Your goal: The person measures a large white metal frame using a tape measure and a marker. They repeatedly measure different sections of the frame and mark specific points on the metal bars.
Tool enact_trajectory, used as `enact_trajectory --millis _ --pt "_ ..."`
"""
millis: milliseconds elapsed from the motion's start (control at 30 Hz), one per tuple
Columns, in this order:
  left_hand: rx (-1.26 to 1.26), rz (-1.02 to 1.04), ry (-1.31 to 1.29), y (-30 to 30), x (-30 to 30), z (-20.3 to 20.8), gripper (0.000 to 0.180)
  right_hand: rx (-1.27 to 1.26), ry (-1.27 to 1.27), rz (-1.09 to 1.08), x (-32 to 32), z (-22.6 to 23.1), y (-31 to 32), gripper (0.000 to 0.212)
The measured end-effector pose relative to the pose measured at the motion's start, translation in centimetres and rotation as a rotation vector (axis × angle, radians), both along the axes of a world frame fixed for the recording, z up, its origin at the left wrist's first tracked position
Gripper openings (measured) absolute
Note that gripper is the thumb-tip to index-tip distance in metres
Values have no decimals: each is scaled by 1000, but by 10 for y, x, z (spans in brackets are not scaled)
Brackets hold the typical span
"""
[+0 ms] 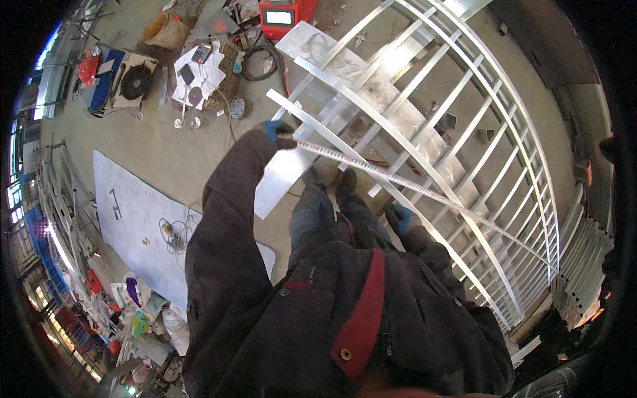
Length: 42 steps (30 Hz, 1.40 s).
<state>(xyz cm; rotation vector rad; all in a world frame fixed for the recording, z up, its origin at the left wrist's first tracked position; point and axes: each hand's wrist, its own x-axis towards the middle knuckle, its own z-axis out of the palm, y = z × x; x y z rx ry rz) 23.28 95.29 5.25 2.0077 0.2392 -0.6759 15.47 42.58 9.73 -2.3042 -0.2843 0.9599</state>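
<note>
My left hand (280, 134), in a dark and blue glove, is closed at one end of a long pale measuring tape (346, 158). The tape stretches out to the right, across a silvery metal frame (371, 114) of long rails and many crossbars, reaching its far right end. My right hand (400, 217), gloved in blue, is low beside the frame's near rail. Its fingers are too small and partly hidden to tell whether they grip the rail. The frame rests over a long grey beam or bench (315, 43).
A pale sheet (142, 215) with a coiled wire lies on the floor at left. Papers and a calculator (201, 53) top a wicker basket; a red machine (279, 18) and a yellowish bucket (164, 31) stand at the far side. Bags (149, 302) clutter the lower left.
</note>
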Motion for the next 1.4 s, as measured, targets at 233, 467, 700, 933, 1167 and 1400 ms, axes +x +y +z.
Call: enact_trajectory --millis 233,467,700,933,1167,1400 --pt "-63 87 -82 134 109 -42 57 -142 94 -114 25 3 65 32" --pt "-62 110 -188 193 130 -109 56 -38 -18 -63 84 -17 139 29" --pt "-4 205 -450 193 118 -132 45 30 -136 -47 127 -21 211 26" --pt "-31 157 -405 194 121 -129 63 -65 -156 -6 140 -23 252 26" --pt "-151 244 -413 188 114 -127 65 -101 -148 48 147 -16 267 26" --pt "-87 214 -350 190 114 -121 64 -63 -159 57 139 -26 266 27"
